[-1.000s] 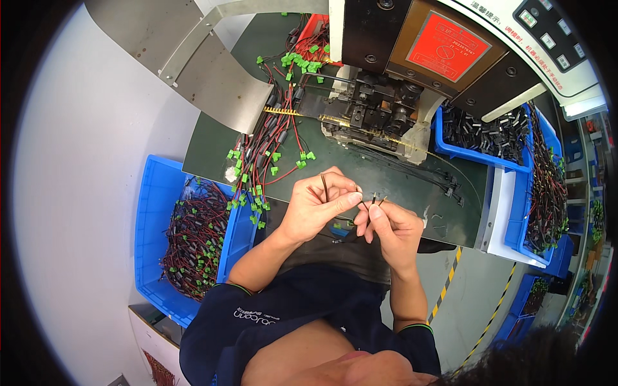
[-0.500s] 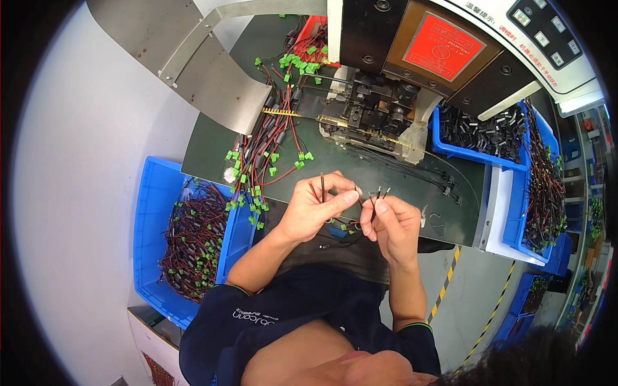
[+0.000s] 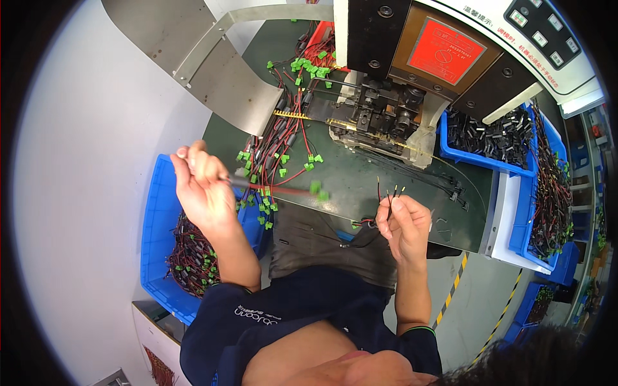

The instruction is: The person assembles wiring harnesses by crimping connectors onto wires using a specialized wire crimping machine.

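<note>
My left hand (image 3: 207,186) is raised beside the wall, above the blue bin at the left, its fingers curled. From it trails a wire harness (image 3: 280,189), red and dark, with green connectors at its far end; motion blurs it. In my right hand (image 3: 404,222), over the bench's front edge, thumb and fingers pinch several thin dark wires (image 3: 389,201). Their bare, yellowish tips point up. Below that hand, dark and red wires with a green connector (image 3: 356,224) hang near the bench edge.
A pile of harnesses (image 3: 264,154) lies on the green bench (image 3: 347,177) before a crimping machine (image 3: 386,112). More fill the left blue bin (image 3: 149,257). Black parts (image 3: 492,135) fill a blue bin at right, beside another holding wires. A curved metal sheet (image 3: 248,96) overhangs the bench.
My left hand has moved away from my right hand, left and upward, drawing the harness behind it. My right hand stays near its place, still pinching wires. The view has shifted slightly.
</note>
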{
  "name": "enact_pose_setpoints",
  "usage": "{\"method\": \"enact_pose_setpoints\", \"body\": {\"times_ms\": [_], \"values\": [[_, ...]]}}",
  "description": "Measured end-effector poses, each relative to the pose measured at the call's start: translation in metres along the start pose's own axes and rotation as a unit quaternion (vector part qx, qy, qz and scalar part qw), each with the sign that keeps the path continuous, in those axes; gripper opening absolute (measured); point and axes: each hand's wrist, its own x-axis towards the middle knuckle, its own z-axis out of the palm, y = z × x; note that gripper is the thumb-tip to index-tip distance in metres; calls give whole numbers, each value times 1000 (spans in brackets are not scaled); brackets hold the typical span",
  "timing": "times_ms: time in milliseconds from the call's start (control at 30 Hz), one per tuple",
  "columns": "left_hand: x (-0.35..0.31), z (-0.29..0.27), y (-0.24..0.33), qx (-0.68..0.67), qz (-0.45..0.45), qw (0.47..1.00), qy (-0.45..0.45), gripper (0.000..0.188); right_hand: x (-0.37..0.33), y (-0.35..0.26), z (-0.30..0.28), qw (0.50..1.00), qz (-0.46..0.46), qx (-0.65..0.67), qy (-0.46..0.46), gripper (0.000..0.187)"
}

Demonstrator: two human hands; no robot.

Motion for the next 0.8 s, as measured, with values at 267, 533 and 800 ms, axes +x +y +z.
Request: {"method": "enact_pose_setpoints", "body": {"times_ms": [267,533,800], "values": [[120,-111,57,86,-51,962,255,27,0,4,0,1000,14,5,-16,23],[110,-112,26,962,69,262,23,46,-5,4,7,999,29,-31,-33,21],[-55,-24,-57,671,-134,718,-125,18,-3,14,13,995,31,-77,-56,21]]}}
